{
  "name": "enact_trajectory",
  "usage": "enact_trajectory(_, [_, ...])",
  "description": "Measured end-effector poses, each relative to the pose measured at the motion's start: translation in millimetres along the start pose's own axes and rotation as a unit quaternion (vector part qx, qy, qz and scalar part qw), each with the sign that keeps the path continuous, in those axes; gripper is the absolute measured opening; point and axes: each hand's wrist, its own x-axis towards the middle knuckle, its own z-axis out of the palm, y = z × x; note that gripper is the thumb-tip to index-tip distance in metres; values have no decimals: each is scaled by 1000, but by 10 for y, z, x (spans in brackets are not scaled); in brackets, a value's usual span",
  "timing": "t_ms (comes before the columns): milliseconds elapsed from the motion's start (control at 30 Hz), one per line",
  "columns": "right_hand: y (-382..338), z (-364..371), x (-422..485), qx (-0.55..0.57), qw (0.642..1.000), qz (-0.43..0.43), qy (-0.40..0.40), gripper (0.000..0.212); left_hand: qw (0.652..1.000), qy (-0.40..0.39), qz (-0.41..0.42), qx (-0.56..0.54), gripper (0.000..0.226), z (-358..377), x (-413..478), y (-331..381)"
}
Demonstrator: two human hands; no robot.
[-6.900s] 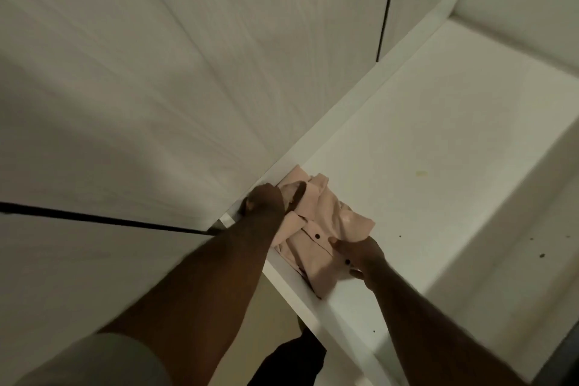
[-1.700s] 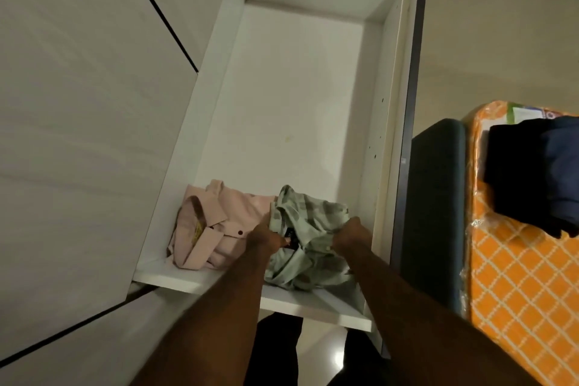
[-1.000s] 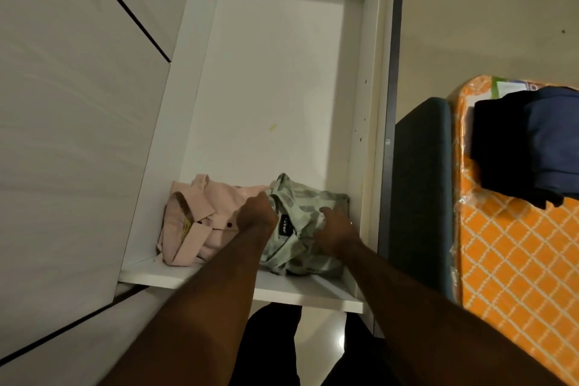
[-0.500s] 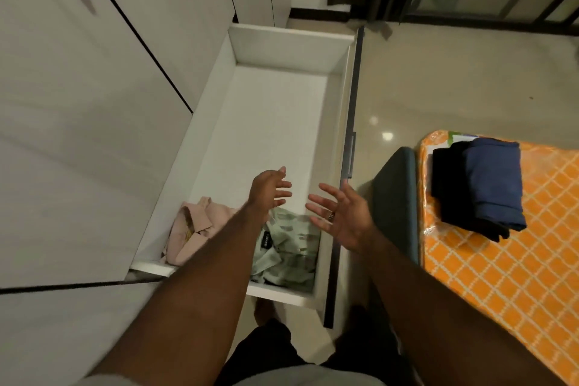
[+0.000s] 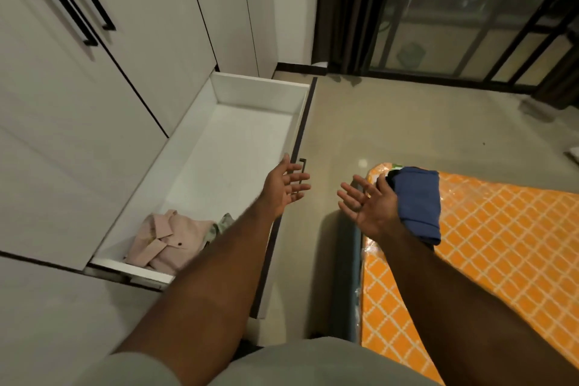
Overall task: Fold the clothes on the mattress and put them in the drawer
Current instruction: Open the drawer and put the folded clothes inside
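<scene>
In the drawer's (image 5: 260, 91) near end lies a rumpled pink shirt (image 5: 170, 236); an arm hides most of a green garment (image 5: 224, 224) beside it. The left hand (image 5: 283, 189) and right hand (image 5: 371, 208) hover spread, empty.

The drawer (image 5: 260, 91) is smooth white board, matt inside. At its near end the pink shirt (image 5: 169, 235) is soft, creased, dull cloth. Left of the drawer, the wardrobe doors (image 5: 78, 135) have a pale, faintly grained matt finish and black bar handles (image 5: 101, 14). Right of the drawer, the floor (image 5: 391, 135) is smooth and glossy. The mattress (image 5: 501, 244) shows crinkled shiny plastic wrap, and the blue garment (image 5: 416, 200) on it is matt cloth.
</scene>
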Motion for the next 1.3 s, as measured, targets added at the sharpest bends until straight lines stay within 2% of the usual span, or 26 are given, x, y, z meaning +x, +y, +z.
enact_trajectory(300, [-412, -787, -289, 48, 998, -36, 22, 71, 997, -44, -42, 55, 63, 771, 40, -332])
enact_trajectory(567, [-715, -1386, -344, 54, 994, -49, 82, 67, 984, -90, -94, 126, 61, 1332, 343, -516])
enact_trajectory(867, [-1115, -1820, 174, 13, 988, -21, 151, 65, 964, -85, -149, 204, 42, 1934, 1180, -905])
enact_trajectory(1000, [-1347, -1982, 583, 5, 982, -5, 189, 64, 954, -98, -199, 204, 41, 2282, 1706, -1014])
enact_trajectory(1100, [-1485, -2070, 943, -4, 977, 12, 214, 65, 948, -92, -223, 206, 30, 2528, 2131, -1113])
enact_trajectory(1200, [-1556, -2148, 1296, -47, 972, 24, 231, 64, 945, -67, -236, 214, 26, 2691, 2489, -1230])
enact_trajectory(1300, [-1589, -2163, 1628, -161, 947, 43, 273, 46, 932, -57, -274, 230, 34, 2760, 2733, -1385])
